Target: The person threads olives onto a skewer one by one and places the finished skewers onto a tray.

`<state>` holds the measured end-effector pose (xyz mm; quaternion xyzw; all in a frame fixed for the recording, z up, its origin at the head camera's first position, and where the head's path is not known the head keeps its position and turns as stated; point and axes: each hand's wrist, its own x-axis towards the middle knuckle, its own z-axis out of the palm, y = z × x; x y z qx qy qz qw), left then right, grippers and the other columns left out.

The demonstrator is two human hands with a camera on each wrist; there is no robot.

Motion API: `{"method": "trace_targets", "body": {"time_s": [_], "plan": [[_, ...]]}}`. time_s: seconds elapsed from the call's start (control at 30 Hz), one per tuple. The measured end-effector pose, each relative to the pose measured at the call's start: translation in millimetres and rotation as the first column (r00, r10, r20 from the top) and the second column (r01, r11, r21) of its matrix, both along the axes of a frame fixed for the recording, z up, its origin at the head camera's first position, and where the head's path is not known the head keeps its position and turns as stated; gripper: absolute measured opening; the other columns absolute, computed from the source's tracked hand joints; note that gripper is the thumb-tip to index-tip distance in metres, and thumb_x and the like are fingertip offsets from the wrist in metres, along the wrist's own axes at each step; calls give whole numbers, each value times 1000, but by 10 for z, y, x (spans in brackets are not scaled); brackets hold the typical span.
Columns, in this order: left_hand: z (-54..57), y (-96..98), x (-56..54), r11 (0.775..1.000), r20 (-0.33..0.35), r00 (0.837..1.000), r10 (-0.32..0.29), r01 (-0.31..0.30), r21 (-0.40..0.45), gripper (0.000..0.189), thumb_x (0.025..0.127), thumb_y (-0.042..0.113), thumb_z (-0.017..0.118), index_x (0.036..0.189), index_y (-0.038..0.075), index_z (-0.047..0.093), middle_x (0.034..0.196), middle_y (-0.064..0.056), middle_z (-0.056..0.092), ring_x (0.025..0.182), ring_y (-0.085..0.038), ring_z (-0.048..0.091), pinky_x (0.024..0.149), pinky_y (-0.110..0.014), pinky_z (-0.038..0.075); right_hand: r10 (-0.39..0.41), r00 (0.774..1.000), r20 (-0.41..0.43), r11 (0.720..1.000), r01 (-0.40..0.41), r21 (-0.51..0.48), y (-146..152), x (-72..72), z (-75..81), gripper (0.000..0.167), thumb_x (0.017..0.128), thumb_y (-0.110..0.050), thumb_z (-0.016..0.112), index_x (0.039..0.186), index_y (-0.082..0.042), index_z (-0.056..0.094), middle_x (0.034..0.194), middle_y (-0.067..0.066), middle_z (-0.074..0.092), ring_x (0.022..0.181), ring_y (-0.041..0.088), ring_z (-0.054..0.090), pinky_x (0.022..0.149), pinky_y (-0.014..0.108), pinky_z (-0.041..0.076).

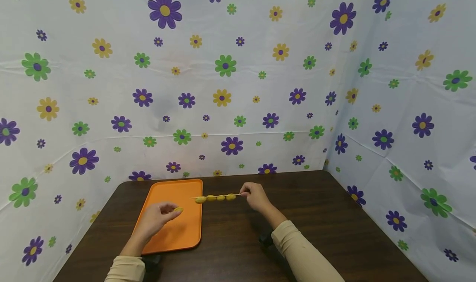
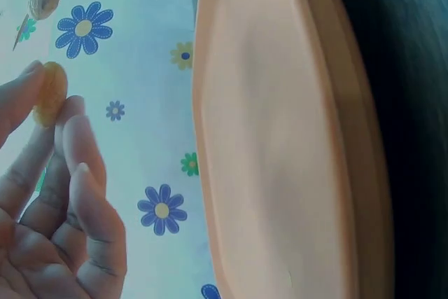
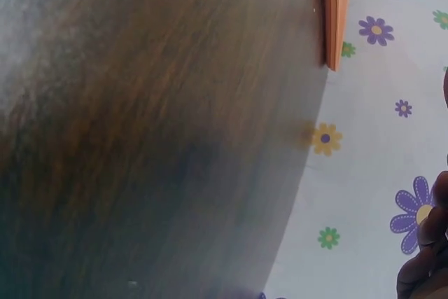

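A thin wooden skewer [image 1: 237, 194] lies nearly level in the air, with several yellow oval pieces [image 1: 221, 197] threaded along it. My right hand [image 1: 256, 196] pinches its right end, while the bare tip points left over the orange tray [image 1: 182, 236]. Between thumb and fingertips, my left hand [image 1: 154, 219] pinches another yellow oval piece [image 2: 50, 94], apart from the skewer tip and above the tray. The piece looks soft and fruit-like; its exact kind is unclear. At the right edge of the right wrist view, only part of the right hand's fingers shows.
The tray stands on the left half of a dark wooden table [image 1: 230, 249]. Behind the table and along its right side hangs a white flowered cloth [image 1: 253, 120]. Shadows of both arms fall on the tabletop.
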<state>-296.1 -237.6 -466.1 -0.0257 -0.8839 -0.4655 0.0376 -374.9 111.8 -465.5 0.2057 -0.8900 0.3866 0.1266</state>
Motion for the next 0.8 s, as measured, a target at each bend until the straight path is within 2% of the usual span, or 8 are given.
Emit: {"method": "trace_targets", "body": {"time_s": [0.2,0.37,0.8], "plan": [[7,103,-43,999,-8,1000,13,-13,48,33,90,38,78,107,9,75,96,-4,73,86,-18,62,74,-31,51,15,1000,3,1000,-15,2,-1,24,-29,13,93,5,68,83,-4,70,83,3,68,73,14,56,67,31,52],[3,150,-82,997,-5,1000,-3,3,82,33,90,38,78,107,10,75,96,-4,73,87,-20,62,74,-32,50,16,1000,17,1000,-16,2,10,44,-63,12,92,6,68,83,-2,71,81,2,67,72,13,55,67,30,52],[-1,193,-115,996,-19,999,-27,28,80,33,89,36,79,106,9,75,96,-2,73,89,-19,62,75,-32,50,19,1000,-1,999,-19,37,12,31,-67,16,92,5,69,81,-7,69,82,3,67,72,13,56,66,29,52]]}}
